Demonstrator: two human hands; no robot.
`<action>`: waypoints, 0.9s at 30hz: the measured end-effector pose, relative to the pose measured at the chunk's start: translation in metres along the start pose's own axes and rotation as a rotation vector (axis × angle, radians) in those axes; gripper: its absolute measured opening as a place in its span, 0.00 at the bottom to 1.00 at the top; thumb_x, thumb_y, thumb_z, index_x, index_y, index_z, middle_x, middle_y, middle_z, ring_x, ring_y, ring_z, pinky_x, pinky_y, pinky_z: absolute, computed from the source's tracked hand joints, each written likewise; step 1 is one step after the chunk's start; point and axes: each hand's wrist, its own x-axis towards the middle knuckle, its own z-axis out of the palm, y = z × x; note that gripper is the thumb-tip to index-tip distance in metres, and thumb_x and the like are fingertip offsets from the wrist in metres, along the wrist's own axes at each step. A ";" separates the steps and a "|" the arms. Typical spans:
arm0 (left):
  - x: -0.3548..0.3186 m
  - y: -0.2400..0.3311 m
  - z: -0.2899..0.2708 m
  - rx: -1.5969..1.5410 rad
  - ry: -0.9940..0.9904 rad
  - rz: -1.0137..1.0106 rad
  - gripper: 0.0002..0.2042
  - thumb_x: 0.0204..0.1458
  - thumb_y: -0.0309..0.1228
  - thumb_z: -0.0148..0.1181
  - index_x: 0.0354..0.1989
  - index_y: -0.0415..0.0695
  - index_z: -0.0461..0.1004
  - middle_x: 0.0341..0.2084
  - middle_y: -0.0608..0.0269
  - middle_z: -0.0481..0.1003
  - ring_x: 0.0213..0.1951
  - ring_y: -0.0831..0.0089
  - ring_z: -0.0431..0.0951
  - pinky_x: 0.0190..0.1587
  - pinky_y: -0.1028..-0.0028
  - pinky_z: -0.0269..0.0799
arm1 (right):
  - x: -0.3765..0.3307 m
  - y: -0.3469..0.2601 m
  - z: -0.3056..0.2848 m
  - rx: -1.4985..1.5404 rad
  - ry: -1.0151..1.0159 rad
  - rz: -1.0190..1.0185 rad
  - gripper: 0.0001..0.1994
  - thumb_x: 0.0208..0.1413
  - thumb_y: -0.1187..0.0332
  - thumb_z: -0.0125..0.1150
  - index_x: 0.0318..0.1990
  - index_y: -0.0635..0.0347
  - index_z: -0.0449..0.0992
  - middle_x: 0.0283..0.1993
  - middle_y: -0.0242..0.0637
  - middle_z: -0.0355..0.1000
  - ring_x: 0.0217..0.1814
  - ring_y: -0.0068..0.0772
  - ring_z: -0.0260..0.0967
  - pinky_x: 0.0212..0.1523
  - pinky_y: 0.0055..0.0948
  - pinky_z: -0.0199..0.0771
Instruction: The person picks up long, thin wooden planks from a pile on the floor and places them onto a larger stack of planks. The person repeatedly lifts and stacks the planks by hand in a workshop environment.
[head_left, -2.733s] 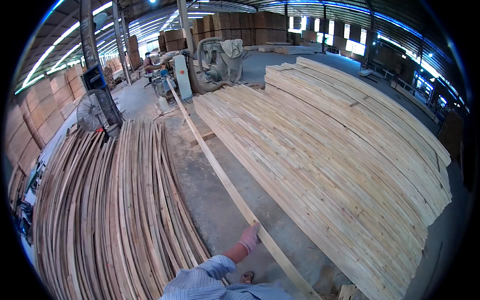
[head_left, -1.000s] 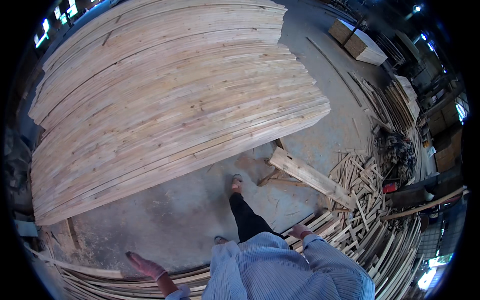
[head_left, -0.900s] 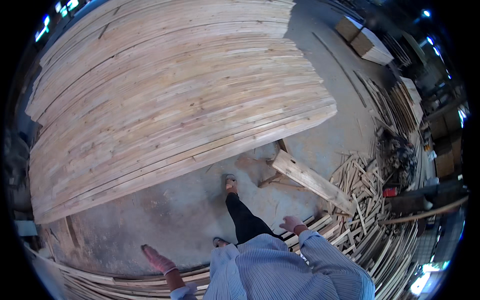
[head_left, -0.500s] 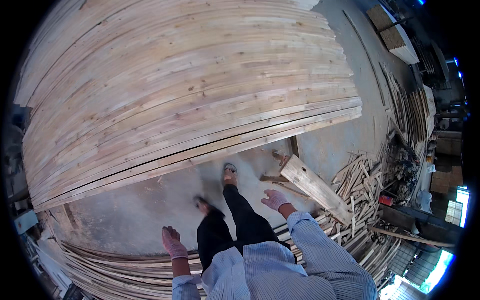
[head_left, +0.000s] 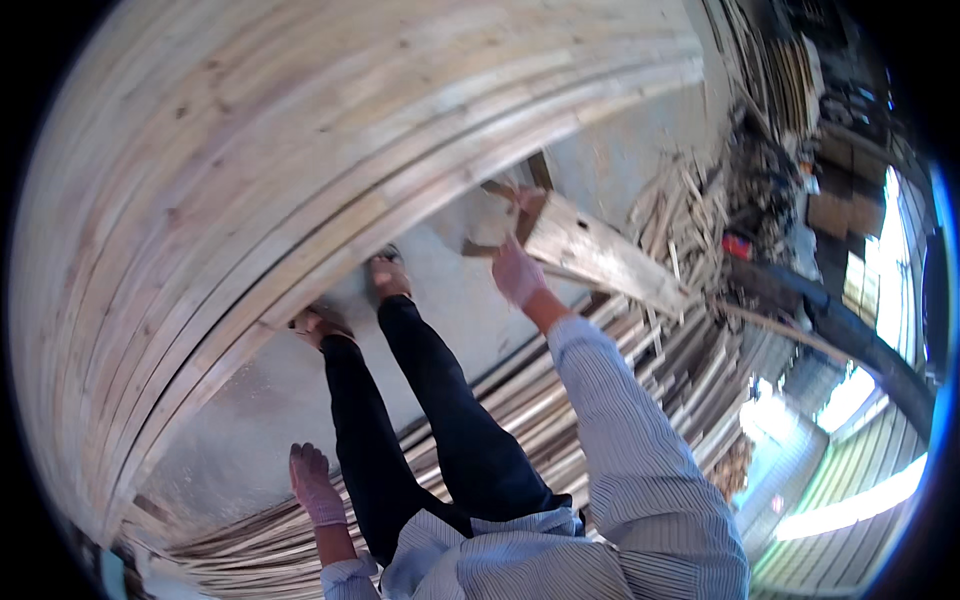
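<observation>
Two gloved hands — left [head_left: 316,486], right [head_left: 518,272]. Two sandalled feet [head_left: 388,277]. One big plank stack [head_left: 300,150] at ten o'clock — one thick loose board [head_left: 600,255] at two.

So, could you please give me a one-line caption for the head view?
Person standing beside a big stack of planks, right hand reaching toward a thick board, left hand hanging free.

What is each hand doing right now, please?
Left hand: open, holding nothing, hanging beside the leg.
Right hand: open, empty, reaching toward the thick plank; not gripping it.
</observation>
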 end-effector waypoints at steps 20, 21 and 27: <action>0.011 0.006 0.011 0.199 -0.160 -0.184 0.27 0.55 0.39 0.61 0.60 0.38 0.64 0.46 0.57 0.72 0.46 0.66 0.73 0.51 0.67 0.71 | 0.053 0.134 0.012 -0.046 -0.346 -0.069 0.15 0.54 0.65 0.59 0.48 0.56 0.82 0.54 0.46 0.76 0.57 0.56 0.70 0.52 0.63 0.65; 0.013 0.004 0.011 0.208 -0.155 -0.192 0.27 0.55 0.39 0.61 0.60 0.38 0.64 0.47 0.56 0.72 0.46 0.66 0.73 0.52 0.67 0.71 | 0.053 0.137 0.011 -0.096 -0.305 -0.061 0.14 0.54 0.66 0.60 0.47 0.55 0.83 0.53 0.45 0.77 0.56 0.55 0.71 0.51 0.61 0.66; 0.016 -0.004 0.019 0.236 -0.113 -0.176 0.26 0.57 0.41 0.60 0.60 0.39 0.65 0.48 0.55 0.72 0.48 0.64 0.73 0.53 0.64 0.71 | 0.074 0.180 0.008 0.148 -0.425 -0.065 0.11 0.51 0.67 0.61 0.41 0.56 0.85 0.48 0.39 0.79 0.52 0.41 0.75 0.51 0.43 0.71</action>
